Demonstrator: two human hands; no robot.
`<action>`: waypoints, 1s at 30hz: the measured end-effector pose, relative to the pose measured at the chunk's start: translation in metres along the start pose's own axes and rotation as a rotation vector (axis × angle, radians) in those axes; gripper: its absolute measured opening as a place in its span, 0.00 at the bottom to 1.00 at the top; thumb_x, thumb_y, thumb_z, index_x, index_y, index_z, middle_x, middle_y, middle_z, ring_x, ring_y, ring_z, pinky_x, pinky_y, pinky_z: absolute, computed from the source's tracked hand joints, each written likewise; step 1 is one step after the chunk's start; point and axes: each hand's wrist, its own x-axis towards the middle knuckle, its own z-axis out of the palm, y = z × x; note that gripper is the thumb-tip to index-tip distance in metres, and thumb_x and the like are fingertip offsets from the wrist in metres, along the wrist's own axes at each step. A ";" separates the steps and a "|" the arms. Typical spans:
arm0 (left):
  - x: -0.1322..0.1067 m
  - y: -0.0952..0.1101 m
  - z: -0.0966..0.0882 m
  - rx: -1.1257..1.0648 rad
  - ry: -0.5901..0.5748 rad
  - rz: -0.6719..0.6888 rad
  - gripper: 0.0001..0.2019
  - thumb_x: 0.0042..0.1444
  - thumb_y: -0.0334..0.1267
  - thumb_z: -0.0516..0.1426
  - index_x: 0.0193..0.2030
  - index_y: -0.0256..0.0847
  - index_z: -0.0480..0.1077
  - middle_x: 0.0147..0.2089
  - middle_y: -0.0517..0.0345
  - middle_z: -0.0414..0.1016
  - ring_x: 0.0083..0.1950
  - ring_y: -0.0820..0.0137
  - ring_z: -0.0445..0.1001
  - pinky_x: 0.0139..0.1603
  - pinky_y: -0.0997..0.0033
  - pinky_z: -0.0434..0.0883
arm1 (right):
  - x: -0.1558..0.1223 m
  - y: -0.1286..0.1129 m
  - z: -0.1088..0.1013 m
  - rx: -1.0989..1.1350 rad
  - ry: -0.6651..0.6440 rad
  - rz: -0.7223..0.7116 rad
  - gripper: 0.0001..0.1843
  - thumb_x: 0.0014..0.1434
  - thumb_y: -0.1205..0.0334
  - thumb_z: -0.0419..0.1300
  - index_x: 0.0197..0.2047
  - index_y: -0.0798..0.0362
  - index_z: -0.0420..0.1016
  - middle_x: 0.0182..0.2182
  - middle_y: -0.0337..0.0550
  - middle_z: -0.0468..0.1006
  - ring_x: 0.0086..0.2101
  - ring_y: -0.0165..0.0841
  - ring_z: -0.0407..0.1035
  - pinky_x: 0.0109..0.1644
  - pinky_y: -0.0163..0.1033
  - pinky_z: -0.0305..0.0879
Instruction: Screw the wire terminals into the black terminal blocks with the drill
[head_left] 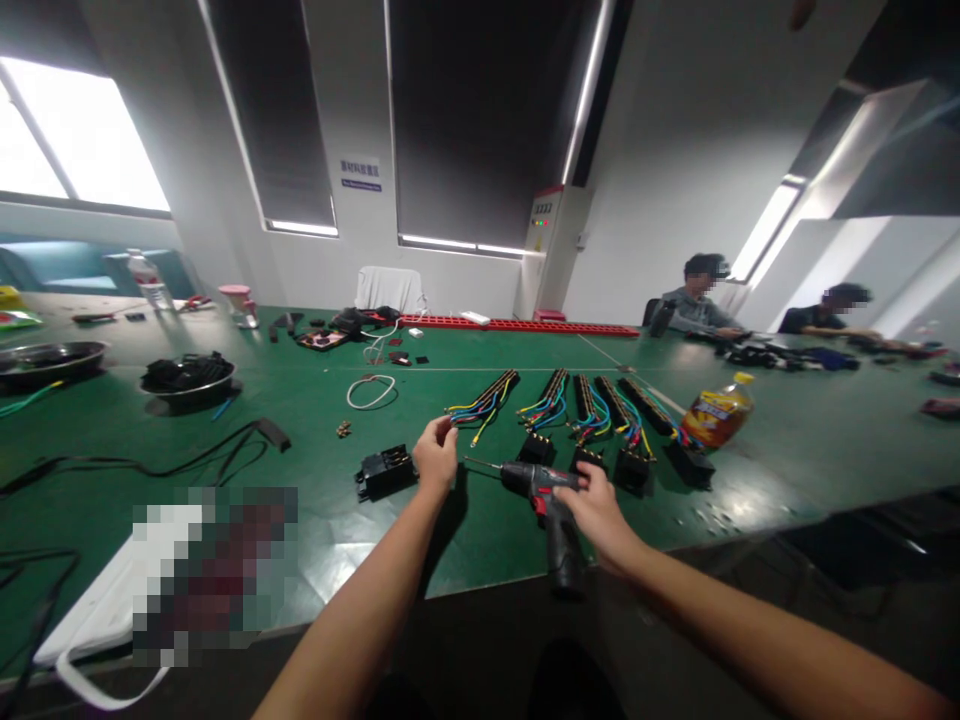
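Note:
My left hand point(436, 455) is closed in a pinch at the loose wire ends of the leftmost black terminal strip point(499, 388); what its fingertips hold is hidden. Blue, yellow and red wires point(480, 408) run from that strip toward the fingers. Left of this hand lies a black box-shaped part point(385, 472) with brass terminals. My right hand point(596, 503) grips the rear of a black and red cordless drill point(534, 482). The drill's long bit points left toward my left hand, and its handle hangs down over the table's front edge.
Several wired strips point(592, 405) with black boxes point(634, 468) lie to the right, beside a tilted drink bottle point(718, 410). Small brass pieces point(343, 429), a white cable loop point(370, 392) and a metal bowl point(187, 380) are leftward. Two people sit at the far right.

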 end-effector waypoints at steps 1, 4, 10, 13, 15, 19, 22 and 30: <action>-0.001 0.000 0.000 0.046 0.022 0.030 0.11 0.56 0.37 0.58 0.46 0.40 0.74 0.42 0.52 0.81 0.43 0.66 0.79 0.49 0.64 0.74 | 0.007 -0.011 0.004 -0.109 0.118 -0.178 0.26 0.49 0.59 0.66 0.51 0.45 0.68 0.39 0.41 0.74 0.40 0.37 0.71 0.43 0.38 0.68; -0.001 0.001 -0.001 0.173 0.065 0.074 0.08 0.57 0.39 0.59 0.42 0.41 0.73 0.36 0.56 0.80 0.38 0.67 0.78 0.44 0.67 0.73 | 0.035 -0.048 0.023 -0.377 0.057 -0.475 0.14 0.56 0.56 0.61 0.45 0.50 0.72 0.41 0.45 0.77 0.42 0.38 0.72 0.48 0.41 0.68; 0.000 -0.002 -0.002 0.310 0.040 0.261 0.05 0.58 0.38 0.58 0.37 0.41 0.75 0.37 0.54 0.79 0.40 0.66 0.77 0.45 0.68 0.71 | 0.108 -0.082 0.081 -0.853 -0.211 -0.488 0.06 0.60 0.59 0.64 0.39 0.51 0.78 0.43 0.46 0.80 0.46 0.40 0.73 0.55 0.48 0.67; 0.000 -0.001 -0.003 0.318 0.038 0.305 0.05 0.59 0.37 0.58 0.38 0.40 0.75 0.37 0.54 0.78 0.39 0.67 0.76 0.43 0.69 0.71 | 0.133 -0.073 0.107 -1.057 -0.264 -0.453 0.14 0.65 0.55 0.60 0.52 0.51 0.73 0.52 0.47 0.75 0.48 0.39 0.72 0.52 0.51 0.71; -0.001 0.000 -0.003 0.330 0.045 0.314 0.05 0.59 0.36 0.58 0.38 0.39 0.75 0.36 0.54 0.78 0.37 0.68 0.75 0.42 0.70 0.71 | 0.143 -0.066 0.119 -1.161 -0.296 -0.462 0.17 0.65 0.55 0.60 0.55 0.51 0.72 0.54 0.48 0.74 0.48 0.39 0.72 0.51 0.51 0.72; -0.001 0.003 -0.004 0.370 0.052 0.304 0.04 0.59 0.35 0.59 0.37 0.40 0.75 0.35 0.56 0.77 0.36 0.69 0.74 0.41 0.70 0.70 | 0.155 -0.060 0.129 -1.310 -0.402 -0.557 0.17 0.65 0.55 0.60 0.55 0.51 0.72 0.54 0.48 0.74 0.48 0.39 0.72 0.51 0.50 0.72; 0.000 0.004 -0.004 0.355 0.054 0.292 0.05 0.58 0.35 0.59 0.37 0.40 0.76 0.36 0.55 0.77 0.36 0.69 0.74 0.42 0.70 0.70 | 0.162 -0.060 0.126 -1.374 -0.443 -0.642 0.16 0.65 0.55 0.60 0.55 0.51 0.72 0.54 0.48 0.73 0.49 0.39 0.72 0.52 0.51 0.72; 0.008 -0.009 0.000 0.295 0.037 0.147 0.07 0.55 0.37 0.61 0.40 0.41 0.78 0.36 0.57 0.79 0.35 0.70 0.74 0.40 0.70 0.71 | 0.175 -0.057 0.106 -1.403 -0.517 -0.795 0.14 0.66 0.56 0.59 0.52 0.51 0.73 0.53 0.48 0.74 0.49 0.39 0.72 0.53 0.52 0.71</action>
